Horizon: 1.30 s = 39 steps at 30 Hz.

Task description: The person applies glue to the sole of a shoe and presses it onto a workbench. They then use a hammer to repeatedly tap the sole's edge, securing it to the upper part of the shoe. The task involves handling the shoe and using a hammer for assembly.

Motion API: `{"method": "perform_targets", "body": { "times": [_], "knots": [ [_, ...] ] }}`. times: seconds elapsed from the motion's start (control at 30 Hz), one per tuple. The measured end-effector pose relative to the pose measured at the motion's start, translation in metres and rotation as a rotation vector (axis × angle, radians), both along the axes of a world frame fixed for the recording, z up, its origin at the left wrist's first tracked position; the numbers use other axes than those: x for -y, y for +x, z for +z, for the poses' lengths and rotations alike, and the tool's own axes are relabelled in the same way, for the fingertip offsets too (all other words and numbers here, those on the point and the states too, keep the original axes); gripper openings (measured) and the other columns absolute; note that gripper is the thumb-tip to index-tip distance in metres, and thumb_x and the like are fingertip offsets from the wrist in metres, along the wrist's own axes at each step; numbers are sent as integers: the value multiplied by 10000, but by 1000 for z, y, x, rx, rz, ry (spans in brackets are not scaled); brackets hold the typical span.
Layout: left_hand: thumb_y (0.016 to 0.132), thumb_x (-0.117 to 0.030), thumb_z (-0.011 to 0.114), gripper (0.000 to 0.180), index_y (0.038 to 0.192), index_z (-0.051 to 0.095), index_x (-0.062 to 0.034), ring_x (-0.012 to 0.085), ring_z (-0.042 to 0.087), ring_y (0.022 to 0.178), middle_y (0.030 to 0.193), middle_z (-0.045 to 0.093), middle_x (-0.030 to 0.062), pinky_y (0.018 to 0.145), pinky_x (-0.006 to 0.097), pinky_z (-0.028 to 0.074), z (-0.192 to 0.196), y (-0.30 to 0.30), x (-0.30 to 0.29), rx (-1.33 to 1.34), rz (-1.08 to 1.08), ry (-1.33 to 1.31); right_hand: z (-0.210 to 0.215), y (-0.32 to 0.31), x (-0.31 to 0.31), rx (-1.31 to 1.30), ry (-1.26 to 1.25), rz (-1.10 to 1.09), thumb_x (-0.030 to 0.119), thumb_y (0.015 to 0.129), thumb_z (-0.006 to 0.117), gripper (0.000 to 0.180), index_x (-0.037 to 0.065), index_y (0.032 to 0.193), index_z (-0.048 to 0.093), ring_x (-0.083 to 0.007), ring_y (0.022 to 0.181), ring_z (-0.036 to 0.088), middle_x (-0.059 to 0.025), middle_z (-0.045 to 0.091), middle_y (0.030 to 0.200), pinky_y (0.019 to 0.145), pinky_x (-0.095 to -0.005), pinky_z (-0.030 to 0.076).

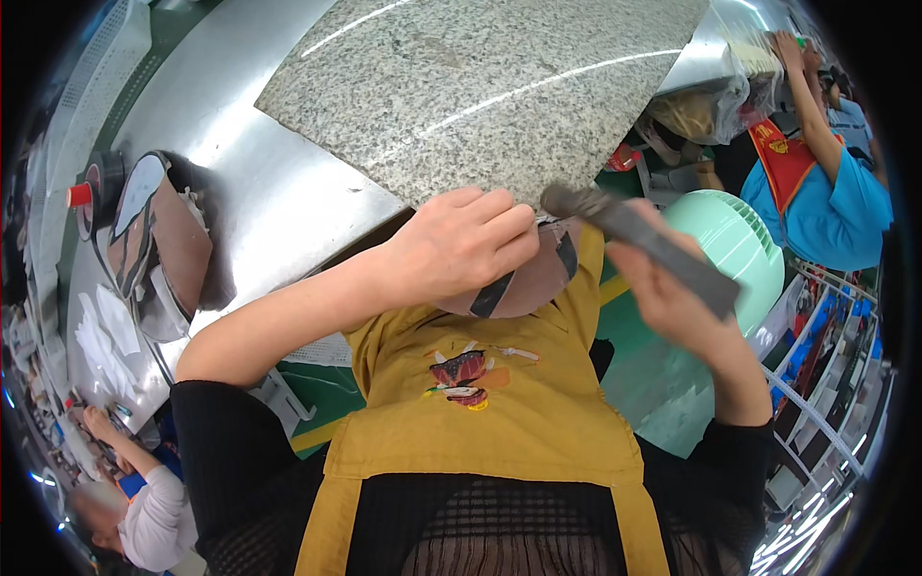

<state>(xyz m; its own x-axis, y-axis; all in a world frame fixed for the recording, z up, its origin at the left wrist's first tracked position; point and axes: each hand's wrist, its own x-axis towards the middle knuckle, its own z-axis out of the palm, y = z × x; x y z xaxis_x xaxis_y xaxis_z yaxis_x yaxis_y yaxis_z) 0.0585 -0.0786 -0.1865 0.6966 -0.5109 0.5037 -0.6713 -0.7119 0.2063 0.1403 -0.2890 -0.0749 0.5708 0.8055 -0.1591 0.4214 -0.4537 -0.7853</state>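
1. Nearest: mustard-yellow apron bib with a small red-and-orange printed figure (pixel 461 376), worn over a black mesh top; both forearms coming up from the lower edge.
2. Left hand (pixel 459 245): fingers curled shut, pinching the top edge of a brown curved leather shoe piece with a black strip (pixel 519 283), held against the chest just under the slab's near edge.
3. Right hand (pixel 672 293): closed around the lower end of a long flat dark-grey metal tool (pixel 639 240); tool slanted up-left, blurred, its tip just beside the shoe piece and the left fingertips. Contact with the piece: cannot tell.
4. Just beyond the hands: speckled grey granite slab (pixel 480 86), near corner pointing at the left hand, edge overhanging the shiny steel table (pixel 259 192). Slab surface bare; open room across it.
5. Left on the steel table: brown shoe upper on a last with pale lining (pixel 158 245), well apart from the hands; a stretch of bare steel between.
6. Right of the right hand: pale-green round plastic fan housing (pixel 740 240), close behind the wrist; tight room there.
7. Far right: person in a blue shirt with a red sash (pixel 816 182), arm raised to clear plastic bags.
8. Far lower left: another person in a white sleeve (pixel 154 518) at a bench.
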Motion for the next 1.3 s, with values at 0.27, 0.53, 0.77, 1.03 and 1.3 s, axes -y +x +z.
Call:
{"method": "perform_targets", "body": {
  "times": [0.27, 0.53, 0.77, 1.03, 1.3],
  "knots": [
    [669, -123, 598, 215, 876, 584, -63, 169, 520, 756, 805, 487, 26, 698, 307, 432, 4, -2, 1, 65, 53, 34, -7, -2, 2, 18, -1, 44, 68, 881, 597, 234, 8, 1095, 523, -363, 746, 580, -155, 586, 873, 659, -334, 484],
    [690, -121, 651, 188, 876, 627, -109, 187, 527, 875, 844, 556, 1, 894, 393, 405, 7, -3, -10, -186, 122, -133, -13, -2, 0, -19, -93, 72, 69, 927, 524, 184, 26, 1105, 515, -373, 724, 573, -170, 588, 802, 637, -360, 448],
    [696, -100, 635, 229, 922, 635, -72, 169, 534, 826, 834, 536, 14, 894, 396, 447, 7, -4, -7, 42, 74, 40, -20, -7, 3, -54, -78, 96, 46, 915, 526, 178, 6, 1088, 523, -301, 689, 539, -139, 563, 810, 639, -325, 432],
    [694, -108, 664, 252, 945, 652, -115, 170, 531, 854, 844, 553, -14, 932, 404, 404, 11, -11, -7, -99, 163, -19, -24, -9, 2, 84, -135, 189, 49, 794, 597, 387, 30, 1152, 453, -366, 832, 619, -154, 603, 936, 647, -407, 492],
    [694, -114, 683, 267, 959, 663, -145, 200, 525, 885, 868, 563, -18, 906, 404, 397, 3, -10, -20, -85, 79, -61, -17, -9, -2, 9, -18, 77, 43, 897, 537, 268, 23, 1163, 511, -314, 724, 591, -139, 593, 830, 643, -345, 475]
  ]
}}
